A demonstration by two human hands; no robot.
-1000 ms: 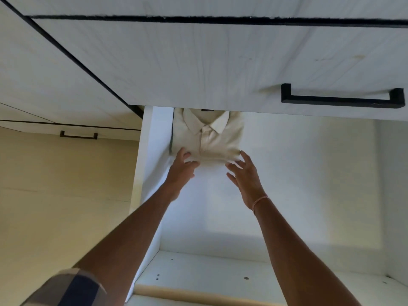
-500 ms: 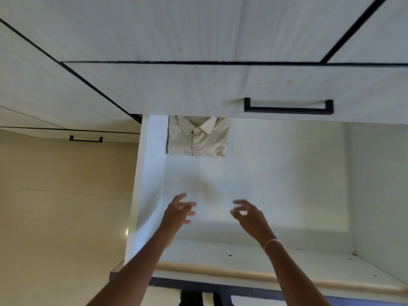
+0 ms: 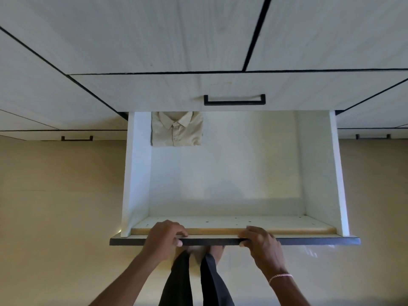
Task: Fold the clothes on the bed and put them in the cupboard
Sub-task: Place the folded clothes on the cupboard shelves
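A folded beige collared shirt (image 3: 177, 129) lies in the far left corner of an open white cupboard drawer (image 3: 225, 173). My left hand (image 3: 164, 236) and my right hand (image 3: 259, 242) both grip the drawer's dark front panel (image 3: 309, 241), fingers curled over its top edge, the left towards the panel's left part and the right near its middle. The shirt is well away from both hands. The rest of the drawer floor is bare white.
Above the open drawer is a shut drawer front with a black handle (image 3: 234, 100). More cupboard fronts with handles (image 3: 76, 138) flank it. Tan floor lies on both sides. My dark trouser legs (image 3: 194, 281) and feet show below the front panel.
Both hands let go of the shirt, drew back out of the drawer and now grip its front panel. The view has pulled back so the whole drawer shows.
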